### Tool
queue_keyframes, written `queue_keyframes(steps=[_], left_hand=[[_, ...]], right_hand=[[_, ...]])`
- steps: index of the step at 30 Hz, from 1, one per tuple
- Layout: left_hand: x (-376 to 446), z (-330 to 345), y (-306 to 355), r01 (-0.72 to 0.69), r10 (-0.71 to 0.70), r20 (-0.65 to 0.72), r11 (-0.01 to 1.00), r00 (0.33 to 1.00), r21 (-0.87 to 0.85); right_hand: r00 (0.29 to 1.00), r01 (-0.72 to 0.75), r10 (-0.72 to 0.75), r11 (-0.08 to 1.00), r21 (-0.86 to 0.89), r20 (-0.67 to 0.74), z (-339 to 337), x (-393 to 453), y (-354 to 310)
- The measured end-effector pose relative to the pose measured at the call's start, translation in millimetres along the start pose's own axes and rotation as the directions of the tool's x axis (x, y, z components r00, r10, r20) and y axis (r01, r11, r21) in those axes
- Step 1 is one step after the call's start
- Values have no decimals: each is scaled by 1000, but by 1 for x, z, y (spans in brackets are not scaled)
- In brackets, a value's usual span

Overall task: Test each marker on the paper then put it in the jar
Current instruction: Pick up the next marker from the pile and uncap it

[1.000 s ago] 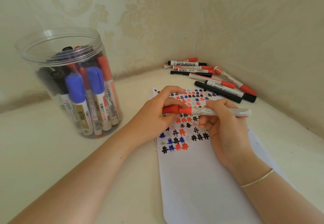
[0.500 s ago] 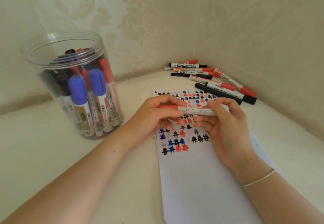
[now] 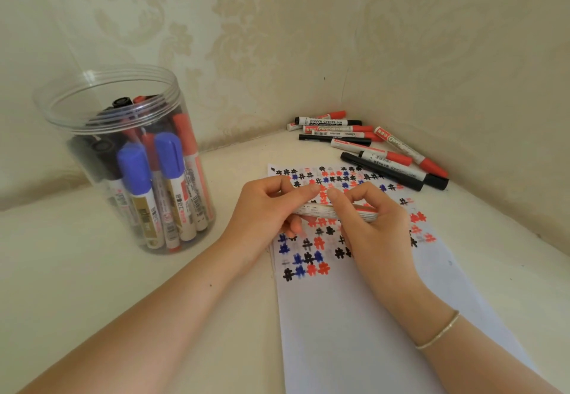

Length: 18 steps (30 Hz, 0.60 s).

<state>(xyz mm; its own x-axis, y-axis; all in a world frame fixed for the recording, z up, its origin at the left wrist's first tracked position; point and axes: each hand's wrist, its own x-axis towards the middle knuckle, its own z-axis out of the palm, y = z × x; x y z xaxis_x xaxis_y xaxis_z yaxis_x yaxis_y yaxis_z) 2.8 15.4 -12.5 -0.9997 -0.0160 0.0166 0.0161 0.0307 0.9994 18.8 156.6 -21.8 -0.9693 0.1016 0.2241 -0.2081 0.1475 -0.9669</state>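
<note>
Marker [image 3: 334, 211]: lying roughly level above the paper [image 3: 364, 316], gripped from both ends. Its white printed barrel is showing between the two hands; cap and tip are hidden, so whether it is capped cannot be told.

Left hand [image 3: 265, 211]: its fingers [image 3: 303, 191] are curling round the marker's left end, with the thumb on top. Right hand [image 3: 373, 227]: its fingers are curling round the right part of the barrel, index and thumb pinching near the middle, almost meeting the left thumb. A thin bracelet [image 3: 438, 332] is sitting on the right wrist.

Paper: lying flat on the bench [image 3: 92, 285] directly under the marker. Its upper half is carrying rows of small hash marks in black, red and blue; its lower half is showing blank.

Jar [image 3: 129, 159]: a clear plastic one, standing upright and lidless on the bench, well to the left of the paper. It is holding many markers standing on end, two with blue caps at the front, red and black ones behind.

Loose markers [image 3: 370, 144]: a heap of red-capped and black ones is lying on the bench just beyond the paper's far right corner, against the patterned wall [image 3: 277, 39].
</note>
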Motion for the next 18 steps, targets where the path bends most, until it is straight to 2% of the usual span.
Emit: queue_keyframes(steps=[4, 7, 9, 11, 13, 15, 16, 18], left_hand=[[1, 0, -2, -7, 7, -27, 1000, 1000, -5], [-1, 1, 1, -13, 13, -35, 1000, 999, -15], [-5, 2, 14, -75, 72, -43, 993, 996, -86], [-10, 4, 36, -205, 195, -76, 968, 978, -149], [-16, 6, 63, -399, 385, -126, 911, 914, -108], [-21, 5, 88, -586, 584, -157, 809, 796, 40], [-24, 1, 99, -647, 662, -162, 750, 732, 140], [-27, -11, 120, -707, 778, -161, 622, 608, 337]], right_hand=[[1000, 14, -14, 999, -32, 7, 1, 1, 0], [999, -33, 32, 999, -40, -22, 2, 5, -6], [985, -155, 161, 984, 85, -66, 1, 13, -15], [958, -261, 284, 917, 301, -34, 3, 23, -28], [949, -300, 308, 816, 494, 67, 10, 34, -47], [945, -323, 281, 706, 630, 170, 22, 43, -69], [941, -337, 261, 672, 659, 215, 30, 46, -80], [930, -357, 205, 701, 618, 305, 45, 50, -104]])
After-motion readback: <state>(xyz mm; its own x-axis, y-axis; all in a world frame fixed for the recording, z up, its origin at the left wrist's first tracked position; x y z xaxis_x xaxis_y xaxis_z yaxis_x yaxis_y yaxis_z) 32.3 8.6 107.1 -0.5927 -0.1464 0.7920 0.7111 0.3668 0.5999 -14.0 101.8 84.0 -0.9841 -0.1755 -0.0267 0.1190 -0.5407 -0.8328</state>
